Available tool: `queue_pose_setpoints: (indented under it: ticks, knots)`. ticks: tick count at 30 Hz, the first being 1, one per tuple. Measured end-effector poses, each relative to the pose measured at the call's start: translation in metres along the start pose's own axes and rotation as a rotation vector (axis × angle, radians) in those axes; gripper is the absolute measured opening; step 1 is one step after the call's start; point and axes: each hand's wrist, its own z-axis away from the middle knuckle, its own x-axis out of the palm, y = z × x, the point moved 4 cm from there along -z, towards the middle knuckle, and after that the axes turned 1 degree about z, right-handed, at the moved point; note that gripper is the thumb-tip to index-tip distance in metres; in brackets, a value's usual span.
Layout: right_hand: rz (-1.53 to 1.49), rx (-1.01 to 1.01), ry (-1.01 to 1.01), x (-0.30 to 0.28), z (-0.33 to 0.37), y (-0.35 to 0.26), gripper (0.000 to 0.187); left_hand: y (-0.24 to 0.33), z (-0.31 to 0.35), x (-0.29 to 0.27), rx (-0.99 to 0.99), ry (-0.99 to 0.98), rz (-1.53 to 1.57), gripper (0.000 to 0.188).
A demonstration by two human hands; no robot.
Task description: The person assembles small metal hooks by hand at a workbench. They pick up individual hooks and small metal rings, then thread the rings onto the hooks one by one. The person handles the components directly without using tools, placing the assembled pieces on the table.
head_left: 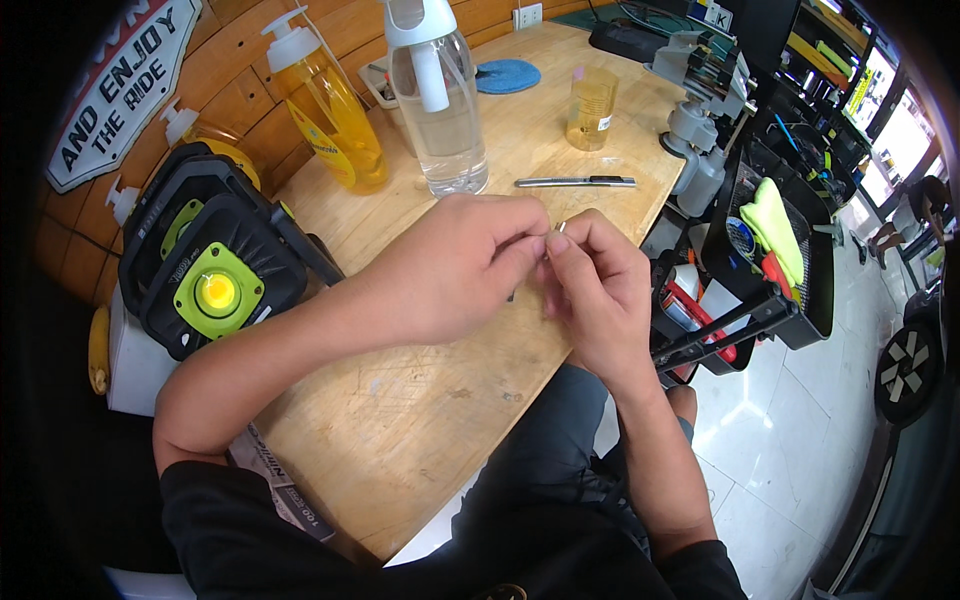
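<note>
My left hand (455, 265) and my right hand (602, 285) meet over the wooden table (400, 400), fingertips close together. Between the right thumb and forefinger shows the tip of a small shiny metal piece (561, 227); the fingers hide the rest. The left thumb and forefinger are pinched right beside it, and I cannot make out what they hold. A slim snap-off cutter knife (575, 182) lies just beyond the hands. Farther off stands a yellow see-through cup (592, 110).
Left of my arm stands a black and green work light (220, 285). A clear bottle (437, 120) and an amber pump bottle (335, 125) stand behind the hands, near a blue round cloth (507, 76). On the right is a black tool cart (800, 300) with a yellow-green cloth (775, 235).
</note>
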Motion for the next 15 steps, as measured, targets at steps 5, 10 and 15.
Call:
queue_pose_setpoints:
  ticks: [5,10,15]
  knots:
    - [-0.013,-0.011,-0.011,-0.005,0.001,0.003,0.016,0.007,0.002,0.002,0.075,0.033,-0.127,0.008]
    - [-0.042,-0.026,0.025,-0.010,0.000,0.005,0.015,0.012,0.003,0.002,0.072,0.030,-0.144,0.006]
    - [-0.087,-0.034,0.075,-0.012,-0.001,0.006,0.014,0.012,0.002,-0.006,-0.002,0.049,-0.148,0.005]
